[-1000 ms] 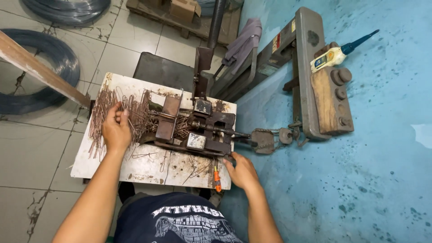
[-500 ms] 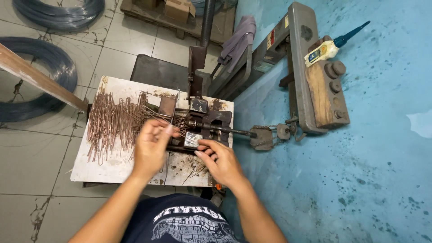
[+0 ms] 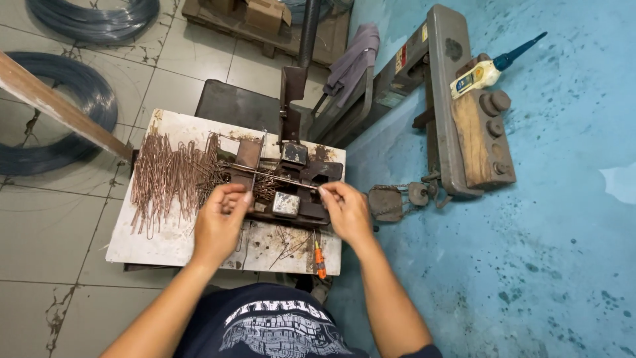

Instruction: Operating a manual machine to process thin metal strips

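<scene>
Copper-coloured wire rod is lying across the top of the dark metal bending jig, running from the left hand to the right hand. Each hand is pinching one end of it: the left hand's fingertips are closing on the left end, and the right hand's fingertips are closing on the right end. Both hands are hovering just above the jig, which is sitting in the middle of the worn white tabletop. Just to the left of the jig, a loose pile of copper-coloured wire pieces is spreading over the tabletop, close beside the left hand. A few stray bits are lying near the front edge, next to a small orange-handled screwdriver. Behind the jig an upright lever arm is standing. On the tiled floor to the left, grey wire coils are resting, well apart from the hands.
</scene>
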